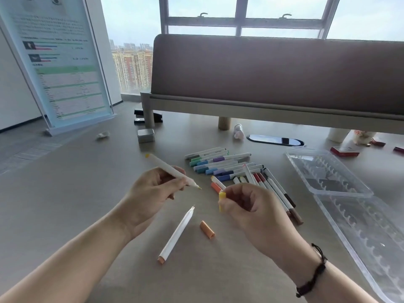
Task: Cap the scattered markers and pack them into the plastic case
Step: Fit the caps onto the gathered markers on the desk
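Note:
My left hand (153, 191) grips an uncapped white marker with a yellow tip (166, 168), its nib pointing right. My right hand (244, 206) pinches a yellow cap (222, 199) a short way from that nib. On the table between my arms lies another uncapped white marker (177, 234) with an orange end, and beside it a loose orange cap (207, 229). A pile of several capped markers (227, 167) lies beyond my hands. The clear plastic case (341, 186) lies open at the right, its slotted halves holding no markers.
A small metal tin (146, 135), a black stapler (148, 117) and a crumpled paper (103, 134) sit at the back left. A raised shelf with a padded screen (273, 71) spans the back. Red boxes (344, 151) and a cable port (275, 139) lie behind the case.

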Demonstrator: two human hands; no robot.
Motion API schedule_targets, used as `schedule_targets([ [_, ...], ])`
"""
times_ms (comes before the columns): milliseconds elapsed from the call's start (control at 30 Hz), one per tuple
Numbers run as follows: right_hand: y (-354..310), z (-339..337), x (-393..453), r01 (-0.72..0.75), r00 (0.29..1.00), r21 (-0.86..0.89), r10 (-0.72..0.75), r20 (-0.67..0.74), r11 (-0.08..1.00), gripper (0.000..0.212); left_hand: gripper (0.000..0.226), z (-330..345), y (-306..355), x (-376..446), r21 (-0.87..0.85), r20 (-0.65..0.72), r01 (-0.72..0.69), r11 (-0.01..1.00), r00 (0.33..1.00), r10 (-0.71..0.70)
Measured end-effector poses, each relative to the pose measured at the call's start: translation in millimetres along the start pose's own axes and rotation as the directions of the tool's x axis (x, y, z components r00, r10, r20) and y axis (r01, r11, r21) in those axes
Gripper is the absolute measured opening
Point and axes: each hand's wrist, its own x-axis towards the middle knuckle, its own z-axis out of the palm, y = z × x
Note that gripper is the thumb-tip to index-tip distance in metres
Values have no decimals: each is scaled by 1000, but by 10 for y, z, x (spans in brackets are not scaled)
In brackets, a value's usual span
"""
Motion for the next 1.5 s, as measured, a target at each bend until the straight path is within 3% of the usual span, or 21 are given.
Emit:
schedule_targets([
  [67,-27,3,7,-38,999,149,38,3,988,12,21,21,29,-27,-179,38,42,983,999,-36],
  [167,-46,21,26,-31,999,296,38,-15,955,23,29,45,56,-47,-286,83,75,955,995,-53],
  [333,-111,-18,30,-91,990,586,139,-36,805,4,62,7,42,-38,-261,108,49,964,994,-22],
  [467,-106,-31,40,-181,969,719,245,16,671,22,56,35,50,-62,-257,123,42,965,992,-11],
  [667,-120,2,5,-249,960,717,264,94,651,20,57,52,59,-91,-262,134,61,963,991,-26],
  [833,-151,8,-31,-277,957,627,269,110,728,24,60,66,83,-115,-285,149,73,956,988,-31],
  [1000,-183,20,-51,-316,948,613,270,169,724,23,23,112,86,-148,-242,181,78,967,983,-34],
  [1100,-197,29,-59,-328,944,632,270,190,702,17,17,123,59,-160,-214,190,71,974,981,-30],
  [1267,-213,12,-68,-354,935,662,267,234,661,7,51,93,20,-161,-240,227,60,969,974,-4],
  [1500,-177,7,-66,-370,929,647,267,256,667,8,54,95,-5,-151,-217,236,25,976,971,28],
])
